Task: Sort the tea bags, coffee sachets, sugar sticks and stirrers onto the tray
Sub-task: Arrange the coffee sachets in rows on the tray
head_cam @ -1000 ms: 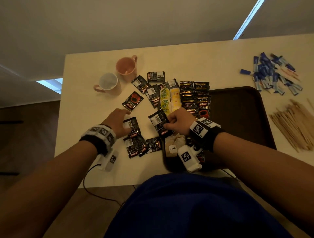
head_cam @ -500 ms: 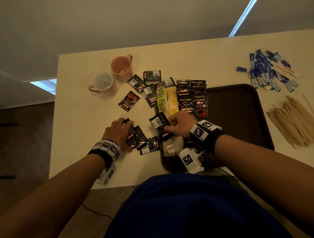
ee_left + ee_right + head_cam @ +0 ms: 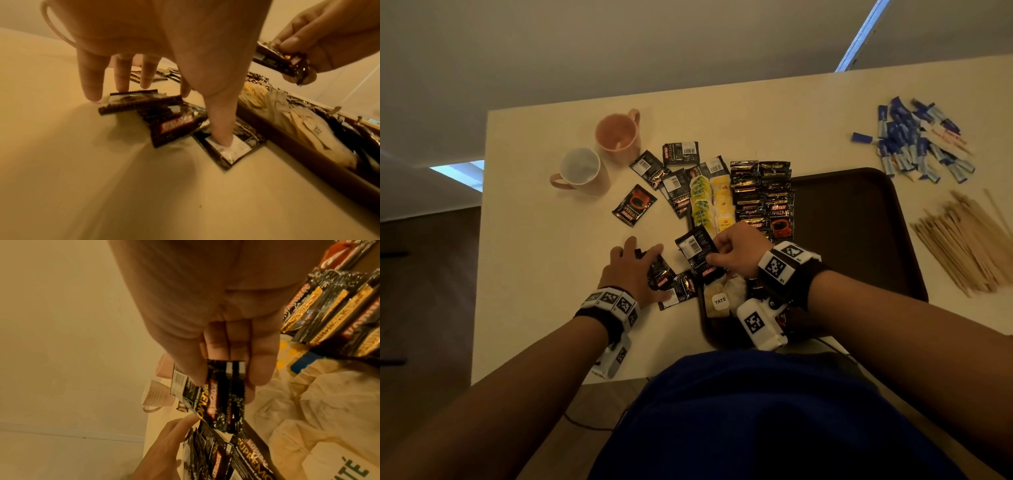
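Cream table (image 3: 524, 274); left hand (image 3: 628, 270) spread on flat sachets (image 3: 664, 274); right hand (image 3: 739, 251) pinching tilted sachet (image 3: 697, 248)

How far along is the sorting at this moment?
Partly done. Rows of coffee sachets and tea bags already lie on the tray. The right hand holds sachets; the left hand gathers loose ones. The sugar sticks and stirrers remain on the table.
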